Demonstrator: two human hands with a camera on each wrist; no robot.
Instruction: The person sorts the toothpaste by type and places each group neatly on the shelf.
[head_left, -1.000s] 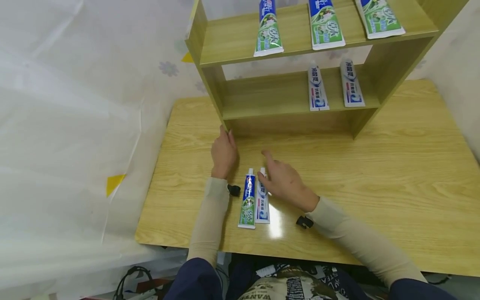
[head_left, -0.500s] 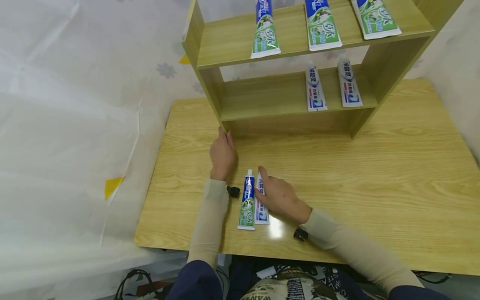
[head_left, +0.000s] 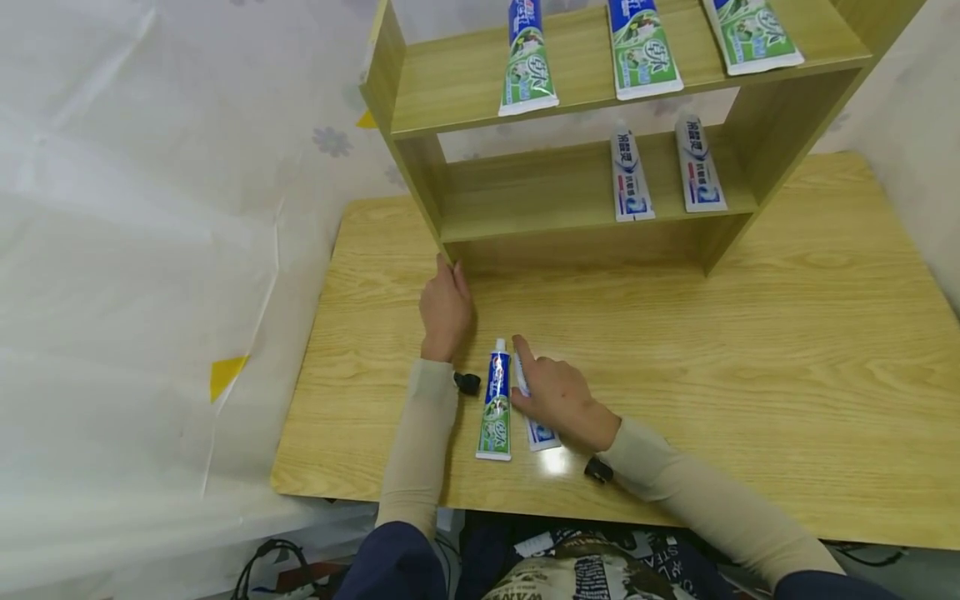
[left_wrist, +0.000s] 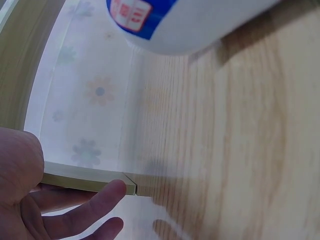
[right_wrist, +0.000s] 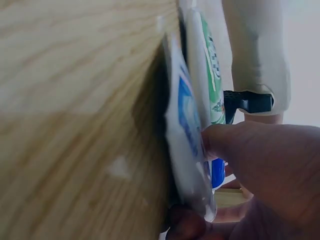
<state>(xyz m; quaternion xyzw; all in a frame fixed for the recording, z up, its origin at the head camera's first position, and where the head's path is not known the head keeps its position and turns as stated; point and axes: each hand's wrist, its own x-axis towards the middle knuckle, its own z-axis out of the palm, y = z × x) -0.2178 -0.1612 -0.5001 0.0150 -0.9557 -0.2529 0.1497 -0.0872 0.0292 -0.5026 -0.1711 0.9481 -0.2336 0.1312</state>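
My left hand (head_left: 446,310) holds the lower front corner of the left side panel of a wooden shelf (head_left: 532,193); its fingers lie along the panel's edge (left_wrist: 80,181) in the left wrist view. My right hand (head_left: 562,393) pinches a white toothpaste tube (head_left: 542,435), thumb on its printed face and fingers at the far side. In the right wrist view this tube (right_wrist: 186,120) stands slightly tilted off the tabletop. Just left of it lies a blue-and-green toothpaste tube (head_left: 495,408), cap pointing to the shelf.
On the upper shelf board lie three blue-and-green tubes, including a left one (head_left: 529,71). Two white tubes, one at the right (head_left: 701,167), lie on the board below. The wooden table (head_left: 825,358) carries the shelf. A papered wall (head_left: 150,250) stands at left.
My right hand has come back toward the body and taken hold of the white tube. The tube's lower end has swung right, away from the blue-and-green one. My left hand stays at the shelf.
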